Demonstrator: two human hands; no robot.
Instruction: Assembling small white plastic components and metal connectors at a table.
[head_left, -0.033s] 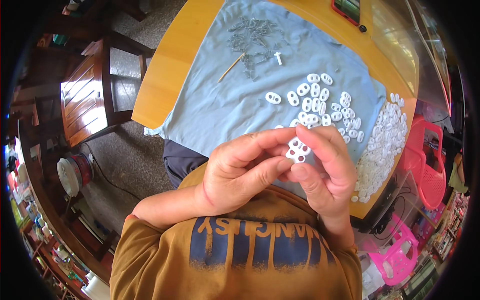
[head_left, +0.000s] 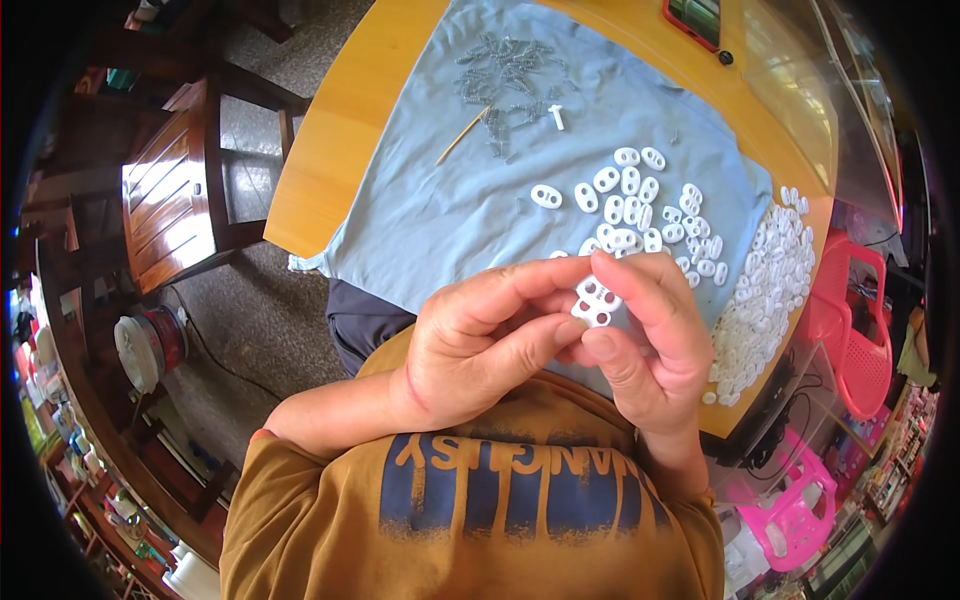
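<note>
Close above the near edge of the blue cloth, my left hand (head_left: 490,335) and my right hand (head_left: 655,335) meet fingertip to fingertip. Between them they pinch a white plastic cord lock (head_left: 597,300) whose face shows several round holes; its edges are partly covered by my fingers. Just beyond my hands, many loose white two-holed oval pieces (head_left: 630,181) are scattered over the cloth. Farther off lie a tangle of small grey metal springs (head_left: 505,62), a thin wooden stick (head_left: 462,136) and a small white T-shaped piece (head_left: 556,117).
The blue cloth (head_left: 420,190) covers much of the yellow wooden table (head_left: 325,150). A dense heap of small white pieces (head_left: 765,290) lines the right edge. A phone-like device (head_left: 693,22) is at the far right. Pink plastic chairs (head_left: 850,330) and a wooden chair (head_left: 175,185) flank the table.
The cord lock has tilted very slightly between my fingertips. Both hands and the pieces on the cloth stay where they were.
</note>
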